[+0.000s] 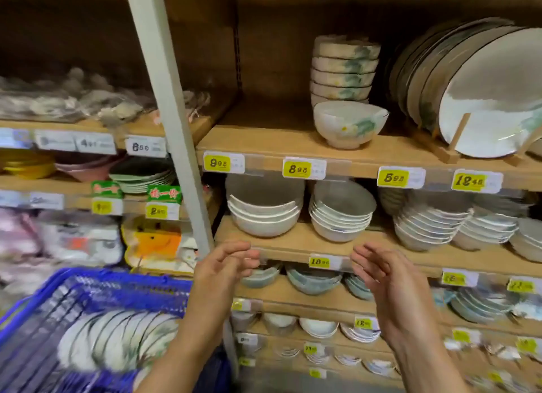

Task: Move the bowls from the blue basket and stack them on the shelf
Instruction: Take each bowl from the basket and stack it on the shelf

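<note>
**Both hands empty, in front of the shelving.** The left hand point(225, 263) and right hand point(381, 275) are raised side by side and apart, palms turned toward each other, fingers loosely curved and holding nothing. The blue basket point(123, 287) sits at lower left, just beside the left forearm. The bowls in it point(117, 340), white with green markings and dark rims, lie nested on edge in a row, though blur hides their number. On the upper wooden shelf point(264, 140), a stack of like-patterned bowls point(343, 70) stands just behind a single bowl point(349, 124), with racked plates point(484, 99) to the right. Several bowls remain in the basket, so the step in hand is probably the reach for the next one. To do it well, lower both hands into the basket and take a bowl by opposite sides of its rim. Lift it clear of its neighbours, carry it level, and seat it squarely into a bowl of matching pattern. A careless swing near the racked plates could chip them.
</note>
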